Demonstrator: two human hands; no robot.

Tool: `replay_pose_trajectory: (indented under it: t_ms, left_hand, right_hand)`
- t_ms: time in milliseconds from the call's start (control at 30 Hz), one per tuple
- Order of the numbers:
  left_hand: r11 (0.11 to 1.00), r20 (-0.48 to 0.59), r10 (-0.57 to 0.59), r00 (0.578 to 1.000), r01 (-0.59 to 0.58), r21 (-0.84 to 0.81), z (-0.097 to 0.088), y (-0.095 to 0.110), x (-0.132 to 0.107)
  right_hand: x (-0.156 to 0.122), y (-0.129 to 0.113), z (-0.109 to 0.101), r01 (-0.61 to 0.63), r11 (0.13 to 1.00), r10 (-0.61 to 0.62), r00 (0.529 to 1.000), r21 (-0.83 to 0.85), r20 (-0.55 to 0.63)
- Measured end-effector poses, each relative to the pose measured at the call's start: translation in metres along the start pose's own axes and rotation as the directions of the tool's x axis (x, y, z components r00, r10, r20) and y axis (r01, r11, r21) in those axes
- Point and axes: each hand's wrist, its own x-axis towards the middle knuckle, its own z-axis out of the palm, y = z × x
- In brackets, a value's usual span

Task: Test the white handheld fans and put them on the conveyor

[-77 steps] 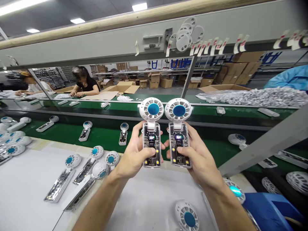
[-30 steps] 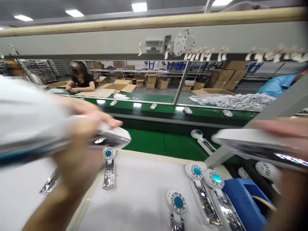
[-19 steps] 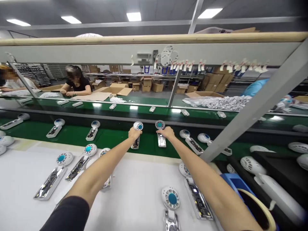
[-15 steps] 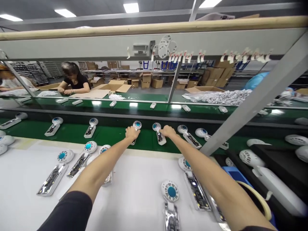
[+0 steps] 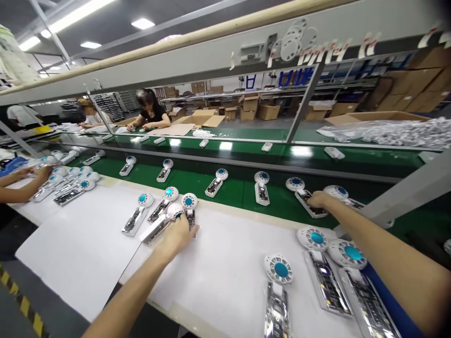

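My left hand (image 5: pixel 178 233) lies on a cluster of small hand-held fans (image 5: pixel 165 213) on the white table top (image 5: pixel 81 234); its fingers curl over the handle of the fan with a teal hub (image 5: pixel 189 203). My right hand (image 5: pixel 319 199) reaches out to the green conveyor belt (image 5: pixel 197 178) and closes over the see-through handle of a fan (image 5: pixel 299 188) lying there. Beside it lies another white fan (image 5: pixel 336 191). Two more fans (image 5: pixel 215 182) (image 5: pixel 261 187) lie on the belt between my hands.
Three fans (image 5: pixel 278 281) (image 5: pixel 319 256) (image 5: pixel 354 267) lie on the table near my right arm. A co-worker's hand (image 5: pixel 33 176) rests on fans at far left. Two people (image 5: pixel 151 112) work beyond the belt. A grey slanted post (image 5: pixel 405 197) stands at right.
Both hands held lit fans, then set them on the belt. My left hand has drawn back to the table cluster; my right has moved right along the belt. The view swung left.
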Motion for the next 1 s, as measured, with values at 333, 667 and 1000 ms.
replay_pose_trajectory:
  t_ms: [333,667,1000]
  left_hand:
    - [0.852,0.04,0.103,0.994,-0.067,-0.519,0.028,0.02,0.009]
    - [0.538,-0.372,0.354,0.858,-0.512,-0.669,-0.033,0.081,-0.024]
    - [0.134,-0.382,0.373,0.845,-0.457,-0.879,-0.06,0.128,-0.03]
  right_hand:
    - [-0.039,-0.011,0.035,-0.162,0.986,0.168,0.957,-0.047,0.237]
    - [-0.102,-0.09,-0.009,0.08,0.843,-0.192,0.968,0.531,0.159]
    - [-0.185,-0.117,-0.031,0.307,0.661,-0.482,0.873,0.685,0.074]
